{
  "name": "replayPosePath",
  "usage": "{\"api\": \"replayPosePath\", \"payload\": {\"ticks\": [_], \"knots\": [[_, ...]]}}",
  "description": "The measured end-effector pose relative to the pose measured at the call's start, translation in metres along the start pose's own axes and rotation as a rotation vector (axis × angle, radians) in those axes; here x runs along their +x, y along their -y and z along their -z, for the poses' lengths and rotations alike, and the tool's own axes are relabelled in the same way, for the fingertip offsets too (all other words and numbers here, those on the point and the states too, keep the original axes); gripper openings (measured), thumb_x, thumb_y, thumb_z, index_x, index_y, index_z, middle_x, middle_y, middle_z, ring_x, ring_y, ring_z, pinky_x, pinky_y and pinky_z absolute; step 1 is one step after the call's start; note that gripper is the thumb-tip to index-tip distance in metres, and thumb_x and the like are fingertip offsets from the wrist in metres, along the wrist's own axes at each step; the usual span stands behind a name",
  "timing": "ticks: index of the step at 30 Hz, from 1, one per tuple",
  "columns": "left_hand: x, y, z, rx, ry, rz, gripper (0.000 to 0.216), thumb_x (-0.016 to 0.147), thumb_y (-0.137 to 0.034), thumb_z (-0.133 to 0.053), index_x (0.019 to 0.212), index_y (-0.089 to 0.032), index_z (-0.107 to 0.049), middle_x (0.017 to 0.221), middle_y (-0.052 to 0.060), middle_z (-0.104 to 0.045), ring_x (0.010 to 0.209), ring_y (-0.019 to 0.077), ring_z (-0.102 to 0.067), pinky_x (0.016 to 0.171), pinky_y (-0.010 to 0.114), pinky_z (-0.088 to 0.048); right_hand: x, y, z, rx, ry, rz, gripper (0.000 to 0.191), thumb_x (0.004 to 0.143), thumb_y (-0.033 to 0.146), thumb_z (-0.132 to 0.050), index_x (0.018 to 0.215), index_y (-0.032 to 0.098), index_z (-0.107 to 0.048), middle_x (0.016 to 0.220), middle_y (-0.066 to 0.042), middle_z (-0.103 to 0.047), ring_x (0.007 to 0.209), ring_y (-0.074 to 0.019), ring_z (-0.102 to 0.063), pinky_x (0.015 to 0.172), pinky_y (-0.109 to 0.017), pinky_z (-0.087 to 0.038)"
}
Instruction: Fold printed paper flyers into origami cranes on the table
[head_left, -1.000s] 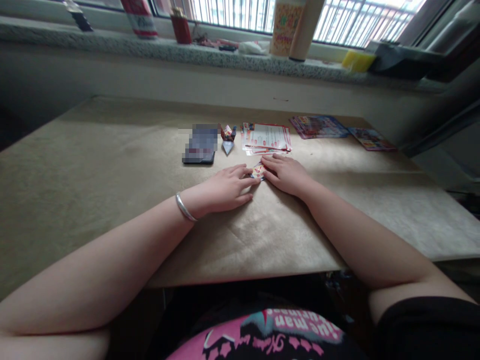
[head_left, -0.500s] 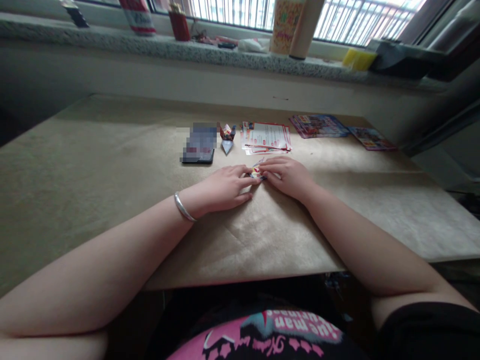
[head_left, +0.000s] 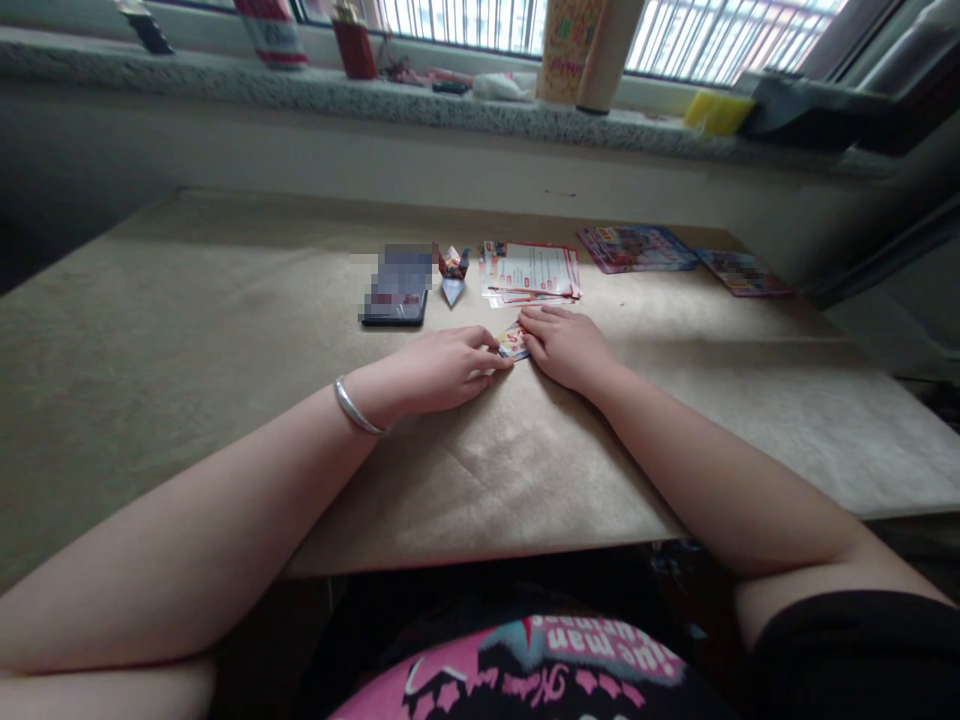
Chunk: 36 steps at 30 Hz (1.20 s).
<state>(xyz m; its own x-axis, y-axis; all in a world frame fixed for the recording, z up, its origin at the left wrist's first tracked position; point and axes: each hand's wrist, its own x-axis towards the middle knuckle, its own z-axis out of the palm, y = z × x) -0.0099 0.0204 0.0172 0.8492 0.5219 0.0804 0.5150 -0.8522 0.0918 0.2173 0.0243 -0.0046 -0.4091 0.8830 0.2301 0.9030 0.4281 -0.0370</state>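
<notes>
A small folded piece of printed paper lies on the brown paper-covered table, between my two hands. My left hand, with a silver bangle on its wrist, has its fingers curled and its fingertips pinch the paper's left side. On the paper's right side, my right hand presses down with its fingers held together. Most of the paper is hidden under the fingers.
Beyond the hands lie a dark phone, a finished folded paper figure, a stack of red-and-white leaflets and two colourful leaflets further right. The windowsill holds cups, bottles and a yellow sponge.
The right hand lowered and flattened onto the paper again after lifting slightly. The left hand's fingers curled in tighter. The view shifted a little.
</notes>
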Motion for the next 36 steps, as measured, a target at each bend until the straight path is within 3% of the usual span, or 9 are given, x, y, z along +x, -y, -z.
{"api": "replayPosePath", "payload": {"ticks": [4,9,12,15,19,25,31,36], "knots": [[-0.001,-0.004,0.000,0.007,-0.015,0.007,0.040,0.096,-0.025,-0.047,0.132,-0.026,-0.065,0.124,0.009,-0.062,0.109,0.0221,-0.063,0.096,0.034,-0.050,0.001,-0.005,-0.002,0.013,-0.007,0.006,0.040,0.098,0.029,-0.045,0.130,0.016,-0.066,0.141,-0.006,-0.062,0.130,-0.0263,-0.056,0.113,-0.042,-0.042],[-0.002,-0.007,0.000,0.025,-0.027,0.023,0.040,0.094,-0.025,-0.050,0.131,-0.027,-0.064,0.125,0.009,-0.062,0.106,0.0227,-0.064,0.091,0.034,-0.051,0.001,-0.014,-0.004,0.062,-0.044,-0.032,0.042,0.096,0.029,-0.048,0.128,0.009,-0.066,0.139,-0.012,-0.062,0.128,-0.0286,-0.058,0.112,-0.042,-0.043],[-0.001,-0.005,-0.004,0.007,-0.083,0.020,0.038,0.093,-0.026,-0.052,0.128,-0.024,-0.066,0.122,0.010,-0.064,0.104,0.0231,-0.064,0.090,0.035,-0.052,-0.001,-0.017,-0.003,0.169,-0.081,-0.065,0.037,0.098,0.027,-0.045,0.119,0.014,-0.072,0.131,-0.010,-0.068,0.125,-0.0252,-0.061,0.111,-0.040,-0.044],[0.003,0.000,-0.010,-0.026,-0.178,0.043,0.033,0.094,-0.026,-0.050,0.120,-0.020,-0.070,0.113,0.011,-0.068,0.098,0.0215,-0.064,0.088,0.034,-0.052,-0.005,-0.016,-0.002,0.240,-0.109,-0.061,0.034,0.095,0.039,-0.054,0.112,0.018,-0.076,0.126,-0.009,-0.071,0.122,-0.0255,-0.063,0.109,-0.042,-0.046],[0.005,0.007,-0.015,-0.075,-0.228,0.027,0.032,0.097,-0.027,-0.048,0.113,-0.020,-0.074,0.111,0.010,-0.070,0.097,0.0204,-0.065,0.088,0.034,-0.052,-0.009,-0.011,-0.003,0.245,-0.081,-0.037,0.043,0.088,0.046,-0.063,0.119,0.018,-0.072,0.134,-0.011,-0.066,0.126,-0.0289,-0.058,0.109,-0.046,-0.045],[0.003,0.009,-0.014,-0.084,-0.202,0.012,0.032,0.095,-0.029,-0.052,0.119,-0.026,-0.073,0.114,0.009,-0.068,0.100,0.0213,-0.064,0.090,0.036,-0.052,-0.005,-0.008,-0.008,0.269,-0.109,-0.108,0.035,0.088,0.040,-0.064,0.115,0.019,-0.073,0.130,-0.013,-0.067,0.123,-0.0310,-0.059,0.106,-0.049,-0.046],[0.005,0.006,-0.016,-0.121,-0.237,0.074,0.028,0.092,-0.028,-0.055,0.114,-0.021,-0.072,0.110,0.009,-0.067,0.098,0.0213,-0.063,0.088,0.035,-0.052,-0.002,-0.013,-0.015,0.415,-0.146,-0.056,0.034,0.083,0.031,-0.071,0.113,0.017,-0.071,0.125,-0.013,-0.070,0.120,-0.0288,-0.062,0.106,-0.046,-0.046],[0.010,0.009,-0.017,-0.198,-0.303,0.204,0.018,0.090,-0.031,-0.060,0.094,-0.017,-0.071,0.108,0.008,-0.064,0.097,0.0201,-0.063,0.090,0.034,-0.051,0.000,-0.015,-0.016,0.541,-0.157,-0.048,0.026,0.081,0.024,-0.072,0.106,0.020,-0.071,0.113,-0.009,-0.074,0.107,-0.0256,-0.066,0.099,-0.045,-0.048]]}}
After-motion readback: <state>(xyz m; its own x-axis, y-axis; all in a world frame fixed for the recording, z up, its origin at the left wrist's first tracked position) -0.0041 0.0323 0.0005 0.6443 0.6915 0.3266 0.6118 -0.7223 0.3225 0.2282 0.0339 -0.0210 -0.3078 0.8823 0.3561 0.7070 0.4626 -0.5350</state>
